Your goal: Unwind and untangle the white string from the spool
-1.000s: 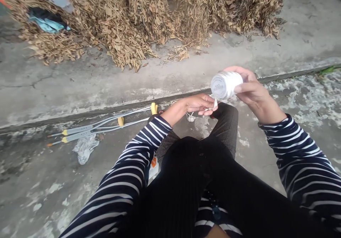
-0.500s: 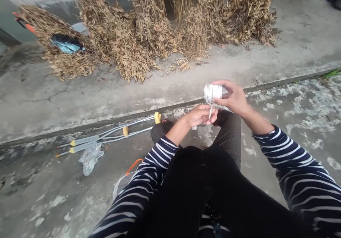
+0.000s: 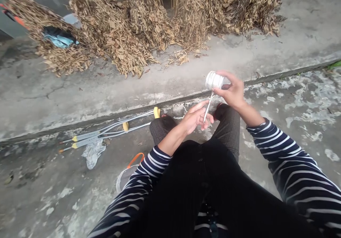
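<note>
My right hand [image 3: 232, 90] grips a white spool-like roll [image 3: 213, 80] by one end, thumb below and fingers over the top; thin dark lines ring its side. A white twisted strip [image 3: 209, 106] runs down from the roll to my left hand [image 3: 195, 118]. The left hand is open, palm turned up, its fingers stretched and apart, with the strip lying against them. Whether any finger pinches the strip's lower end is hard to see. Beyond the left wrist, a thin white cord [image 3: 179, 117] shows near the ground, partly hidden by the hand.
Bundles of dried plants [image 3: 112, 32] lean along the wall on a raised concrete ledge [image 3: 170, 83]. Left of my legs lie crutches [image 3: 106, 132] with yellow pads and a clear plastic bag [image 3: 93, 153]. A pale bucket [image 3: 123, 177] with an orange handle stands near my left elbow.
My left hand has dropped slightly away from the roll and its fingers have spread. More of the strip shows between the hands. The roll is tilted a little and slightly higher in view.
</note>
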`<state>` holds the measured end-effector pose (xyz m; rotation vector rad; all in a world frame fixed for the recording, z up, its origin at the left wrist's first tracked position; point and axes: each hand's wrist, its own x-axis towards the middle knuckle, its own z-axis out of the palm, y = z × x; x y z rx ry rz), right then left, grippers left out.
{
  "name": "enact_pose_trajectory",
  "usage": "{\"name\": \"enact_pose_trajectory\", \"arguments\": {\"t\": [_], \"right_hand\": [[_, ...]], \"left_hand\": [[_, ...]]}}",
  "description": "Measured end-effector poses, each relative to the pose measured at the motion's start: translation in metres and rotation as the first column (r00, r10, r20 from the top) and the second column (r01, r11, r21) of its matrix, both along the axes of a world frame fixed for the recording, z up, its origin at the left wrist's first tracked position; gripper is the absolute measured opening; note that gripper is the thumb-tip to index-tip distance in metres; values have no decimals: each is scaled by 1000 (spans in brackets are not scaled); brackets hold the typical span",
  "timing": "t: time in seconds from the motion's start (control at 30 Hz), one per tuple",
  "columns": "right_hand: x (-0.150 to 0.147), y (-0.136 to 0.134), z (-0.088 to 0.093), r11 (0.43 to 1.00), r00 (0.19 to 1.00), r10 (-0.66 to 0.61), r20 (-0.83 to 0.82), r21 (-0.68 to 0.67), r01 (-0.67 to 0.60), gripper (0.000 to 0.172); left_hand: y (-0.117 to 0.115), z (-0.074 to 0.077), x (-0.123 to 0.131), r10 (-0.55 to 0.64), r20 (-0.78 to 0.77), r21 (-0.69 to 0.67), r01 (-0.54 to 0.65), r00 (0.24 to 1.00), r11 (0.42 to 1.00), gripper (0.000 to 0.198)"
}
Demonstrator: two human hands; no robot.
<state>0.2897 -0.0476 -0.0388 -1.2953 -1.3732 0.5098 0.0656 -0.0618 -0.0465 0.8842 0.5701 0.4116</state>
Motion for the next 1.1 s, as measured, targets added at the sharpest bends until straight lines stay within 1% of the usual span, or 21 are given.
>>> {"name": "enact_pose_trajectory", "arguments": {"t": [0.07, 0.13, 0.2, 0.27, 0.33, 0.37, 0.4, 0.43, 0.47, 0.53, 0.57, 0.6, 0.67, 0.73, 0.77, 0.8, 0.9, 1.0, 1.1], "right_hand": [[1, 3, 1, 1000, 999, 0, -46, -3, 0, 60], [2, 6, 6, 1000, 997, 0, -72, 2, 1, 63], [4, 7, 15, 1000, 996, -8, -90, 24, 10, 65], [7, 6, 28, 999, 994, -7, -106, 45, 12, 65], [8, 2, 43, 999, 994, 18, -109, 46, -13, 64], [8, 0, 50, 999, 994, 33, -105, 42, -29, 63], [8, -3, 58, 998, 994, 49, -100, 36, -46, 62], [6, -5, 64, 998, 993, 63, -95, 32, -61, 62], [4, -7, 70, 997, 993, 78, -92, 26, -76, 61], [-2, -9, 81, 995, 990, 104, -92, 15, -103, 59], [-6, -10, 85, 993, 989, 116, -96, 10, -115, 59], [-10, -10, 88, 992, 986, 126, -106, 10, -126, 58], [-18, -9, 94, 990, 980, 139, -143, 23, -137, 56], [-23, -7, 97, 990, 973, 141, -185, 36, -137, 55], [-24, -7, 98, 990, 970, 138, -203, 38, -132, 54], [-25, -6, 99, 991, 967, 132, -218, 35, -128, 54], [-25, -4, 100, 991, 946, 115, -303, -37, -132, 55], [-21, -2, 103, 961, 877, 103, -469, -180, -209, 55], [-16, 2, 107, 916, 792, 106, -602, -250, -313, 48]], "left_hand": [[-4, -3, 0, 41, -25, 38, -40, 999, 998, 94], [-4, -10, 0, 81, -71, 96, -74, 994, 993, 88], [-1, -19, 1, 121, -98, 128, -108, 988, 986, 76], [6, -28, 3, 141, -117, 131, -125, 983, 983, 61], [17, -34, 7, 164, -162, 169, -136, 973, 976, 47], [23, -34, 10, 189, -177, 208, -151, 966, 967, 41], [30, -32, 15, 215, -168, 251, -169, 962, 953, 37], [36, -28, 21, 241, -131, 290, -195, 962, 937, 37], [43, -22, 28, 267, -70, 320, -232, 961, 919, 42], [56, -4, 45, 316, 78, 354, -323, 945, 878, 55], [62, 5, 53, 349, 138, 369, -375, 927, 851, 58], [67, 15, 61, 394, 178, 385, -432, 902, 815, 57], [73, 31, 73, 488, 217, 415, -532, 845, 738, 44], [75, 40, 80, 557, 217, 421, -592, 801, 687, 20], [74, 41, 82, 574, 213, 409, -605, 791, 683, 10], [73, 41, 83, 573, 211, 386, -606, 792, 695, 9], [68, 34, 81, 517, 247, 302, -572, 819, 762, 12], [65, 30, 75, 458, 287, 280, -531, 841, 800, 14], [66, 35, 67, 423, 279, 274, -494, 862, 825, 13]]}}
